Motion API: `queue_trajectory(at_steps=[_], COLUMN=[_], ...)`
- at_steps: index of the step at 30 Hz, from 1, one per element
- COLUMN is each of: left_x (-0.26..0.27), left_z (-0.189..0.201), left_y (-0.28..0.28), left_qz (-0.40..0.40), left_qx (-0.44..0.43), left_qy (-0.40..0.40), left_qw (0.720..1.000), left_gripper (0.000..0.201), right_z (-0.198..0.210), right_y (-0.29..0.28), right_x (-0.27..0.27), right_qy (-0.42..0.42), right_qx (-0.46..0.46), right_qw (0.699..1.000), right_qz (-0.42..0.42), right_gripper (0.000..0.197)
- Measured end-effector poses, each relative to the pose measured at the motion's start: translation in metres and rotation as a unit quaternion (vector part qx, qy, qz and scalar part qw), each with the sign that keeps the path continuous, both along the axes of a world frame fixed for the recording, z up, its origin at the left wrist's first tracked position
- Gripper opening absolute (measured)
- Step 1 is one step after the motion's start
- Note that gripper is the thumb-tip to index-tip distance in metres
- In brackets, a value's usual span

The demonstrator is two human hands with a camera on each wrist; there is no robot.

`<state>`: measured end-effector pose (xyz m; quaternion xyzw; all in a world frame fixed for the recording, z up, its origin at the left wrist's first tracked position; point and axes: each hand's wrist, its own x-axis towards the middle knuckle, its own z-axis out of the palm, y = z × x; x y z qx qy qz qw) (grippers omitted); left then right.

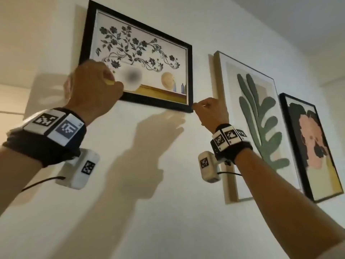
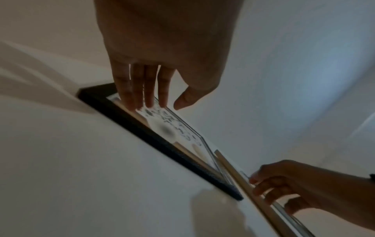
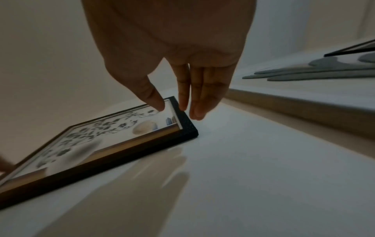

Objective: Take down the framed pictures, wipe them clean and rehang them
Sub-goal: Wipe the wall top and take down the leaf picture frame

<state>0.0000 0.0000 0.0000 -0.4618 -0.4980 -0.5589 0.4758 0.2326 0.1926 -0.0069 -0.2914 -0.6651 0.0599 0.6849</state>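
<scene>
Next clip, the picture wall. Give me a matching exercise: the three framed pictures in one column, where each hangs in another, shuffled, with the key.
Things:
1. flower-vine picture
2. green leaf picture
3. pink flower picture

Places:
A. middle of the row, pale wooden frame
B. far right, thin black frame
C. far left, black frame, left hand at its lower left corner and right hand at its lower right corner

Pairs: 1-C, 2-A, 3-B
</scene>
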Motion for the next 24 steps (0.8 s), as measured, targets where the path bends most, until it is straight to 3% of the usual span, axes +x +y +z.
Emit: queue_trajectory(at_steps=[4,6,17,21,24], left_x=[-0.030,-0.038,-0.033,-0.037,-0.041], left_z=[0.011,0.014,0.020,0.022,0.022], left_y=[-0.012,-0.015,-0.006,-0.008,-0.008], left_qz=[0.079,0.076,-0.052,-0.063,-0.061], left_qx=[0.012,-0.005,-0.009,-0.001,0.000], left_qy=[-0.063,-0.084,-0.160,-0.150,-0.140], left_qw=[0.995,0.994,0.986,0.987,0.988], left_gripper=[0.059,0.071,0.046,0.059,0.045], right_z=[0.023,0.030,0.041,0.041,0.041], right_y=[0.018,0.025,0.030,0.027,0.028], right_x=[-0.006,-0.009,-0.023,-0.023,-0.020], right_qy=[0.026,0.048,0.086,0.080,0.099], right_qx=[-0.094,-0.106,-0.124,-0.102,-0.098], right_qw=[0.992,0.989,0.976,0.979,0.976], right_qz=[0.078,0.093,0.154,0.157,0.169], right_gripper=[0.028,0.026,0.013,0.032,0.029])
